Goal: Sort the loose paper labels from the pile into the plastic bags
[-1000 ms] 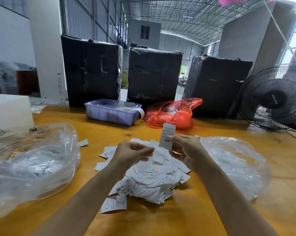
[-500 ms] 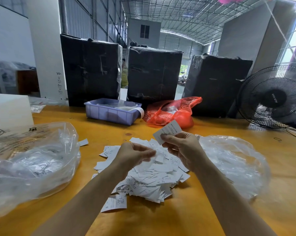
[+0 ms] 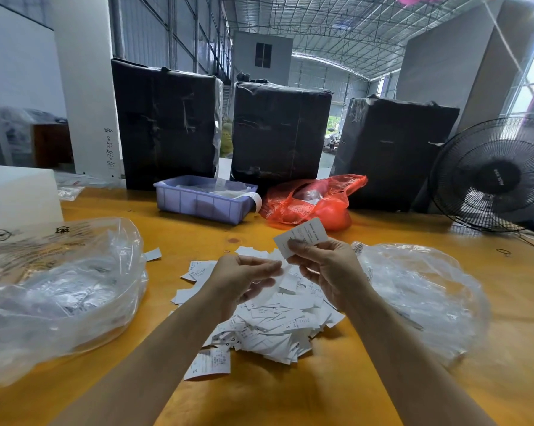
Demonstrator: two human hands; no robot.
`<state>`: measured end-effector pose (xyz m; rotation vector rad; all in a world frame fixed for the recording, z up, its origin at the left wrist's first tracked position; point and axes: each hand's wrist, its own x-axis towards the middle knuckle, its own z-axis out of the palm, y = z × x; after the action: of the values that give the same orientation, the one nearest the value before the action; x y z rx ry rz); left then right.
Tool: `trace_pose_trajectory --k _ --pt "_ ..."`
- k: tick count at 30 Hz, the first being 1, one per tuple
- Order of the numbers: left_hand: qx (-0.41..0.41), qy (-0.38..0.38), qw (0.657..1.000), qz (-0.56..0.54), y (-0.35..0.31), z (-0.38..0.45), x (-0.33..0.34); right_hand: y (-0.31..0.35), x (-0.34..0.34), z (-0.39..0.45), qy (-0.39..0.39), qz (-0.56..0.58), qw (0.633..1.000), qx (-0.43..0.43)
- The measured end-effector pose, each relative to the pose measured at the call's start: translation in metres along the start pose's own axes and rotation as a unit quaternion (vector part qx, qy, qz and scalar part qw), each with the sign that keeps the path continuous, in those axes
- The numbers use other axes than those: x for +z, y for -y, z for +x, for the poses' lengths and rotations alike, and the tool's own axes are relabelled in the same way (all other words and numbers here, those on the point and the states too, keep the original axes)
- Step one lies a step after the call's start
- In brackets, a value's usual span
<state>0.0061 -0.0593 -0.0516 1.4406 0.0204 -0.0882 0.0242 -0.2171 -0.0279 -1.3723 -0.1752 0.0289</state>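
A pile of white paper labels (image 3: 268, 321) lies on the yellow table in front of me. My right hand (image 3: 324, 269) pinches one white label (image 3: 305, 236) above the pile, tilted up to the right. My left hand (image 3: 241, 281) hovers over the pile with curled fingers pinching a pale label (image 3: 275, 287) that hangs blurred beneath them. A clear plastic bag (image 3: 53, 290) with labels inside lies at the left. Another clear plastic bag (image 3: 422, 293) lies at the right of the pile.
A lilac plastic bin (image 3: 198, 204) and a red plastic bag (image 3: 318, 204) sit behind the pile. Three black wrapped bales (image 3: 278, 130) stand at the table's far edge. A black fan (image 3: 490, 176) stands at the right, a white box (image 3: 16, 195) at the left.
The label in my right hand has turned from upright to tilted toward the right. My left hand has stayed over the pile, its fingers closing on a label.
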Motion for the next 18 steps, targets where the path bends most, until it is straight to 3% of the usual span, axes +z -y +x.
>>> trace_pose_trajectory --k 6,18 --pt "-0.013 0.004 1.0 -0.024 -0.002 0.0 0.0 -0.004 0.005 -0.003 0.011 -0.008 1.0 -0.004" --pt "-0.009 0.011 0.999 -0.033 -0.002 -0.001 0.001 -0.01 0.008 -0.002 -0.039 -0.057 0.995 -0.072"
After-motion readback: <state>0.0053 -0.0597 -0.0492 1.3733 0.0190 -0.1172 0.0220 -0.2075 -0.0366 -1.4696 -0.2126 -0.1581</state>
